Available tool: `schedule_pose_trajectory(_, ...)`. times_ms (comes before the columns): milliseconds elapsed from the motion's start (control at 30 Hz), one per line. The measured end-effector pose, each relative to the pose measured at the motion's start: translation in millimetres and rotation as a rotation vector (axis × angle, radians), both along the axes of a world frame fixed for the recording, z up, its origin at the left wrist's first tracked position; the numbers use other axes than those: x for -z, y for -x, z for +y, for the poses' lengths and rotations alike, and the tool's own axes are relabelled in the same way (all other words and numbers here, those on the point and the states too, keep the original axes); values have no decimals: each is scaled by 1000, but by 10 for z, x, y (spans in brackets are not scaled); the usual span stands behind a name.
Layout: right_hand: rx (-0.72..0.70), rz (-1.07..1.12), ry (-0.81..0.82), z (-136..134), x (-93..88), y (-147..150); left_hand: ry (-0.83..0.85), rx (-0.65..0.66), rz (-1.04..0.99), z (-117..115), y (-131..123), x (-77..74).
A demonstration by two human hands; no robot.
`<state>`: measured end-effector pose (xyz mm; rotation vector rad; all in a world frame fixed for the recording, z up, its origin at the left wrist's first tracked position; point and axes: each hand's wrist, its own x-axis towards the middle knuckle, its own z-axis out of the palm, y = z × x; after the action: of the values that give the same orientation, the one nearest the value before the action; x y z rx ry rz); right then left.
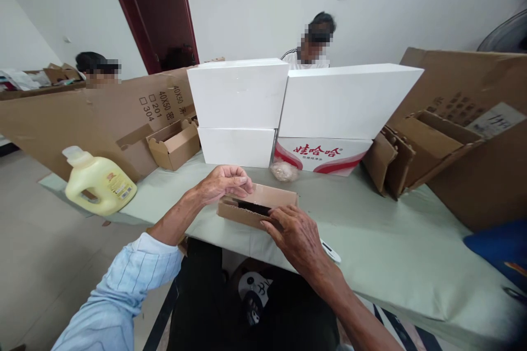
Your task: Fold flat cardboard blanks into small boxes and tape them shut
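A small open cardboard box [239, 215] stands near the front edge of the table, with something black [256, 208] inside that I cannot identify. My right hand [294, 230] grips the box's near wall at its right end, thumb outside and fingers over the rim. Above the left end hovers my left hand [228, 182], its fingers curled with thumb and fingertips together. Whatever they may pinch is too small to make out. Partly behind my right wrist lies a slim white object [330, 251]. Just beyond the box is a crumpled clear plastic bundle [284, 171].
White boxes [242, 96] are stacked across the back, beside a red-and-white carton [325, 156]. A yellow jug [101, 184] stands left, near an open brown box [175, 145]. More open cartons [432, 148] are at right. Two people sit beyond the table [370, 230].
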<state>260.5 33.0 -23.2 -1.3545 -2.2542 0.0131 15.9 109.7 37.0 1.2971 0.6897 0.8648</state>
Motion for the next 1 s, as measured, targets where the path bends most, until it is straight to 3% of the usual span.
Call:
schedule_pose_trajectory(167,9,11,-34,-65,-80,4,-32,47,46,96,-9,-24)
schedule_pose_trajectory(433,61,69,-45,-17,-191,56,-38,-5,34,252,-77,-108)
schedule_pose_trajectory(633,236,123,28,182,-257,86,8,-70,-8,319,-137,-134)
schedule_pose_trajectory(800,309,140,92,359,-268,15,26,-29,-21,313,-151,-115)
schedule_pose_trajectory(1000,315,178,136,394,-309,-14,8,62,33,362,-173,-195)
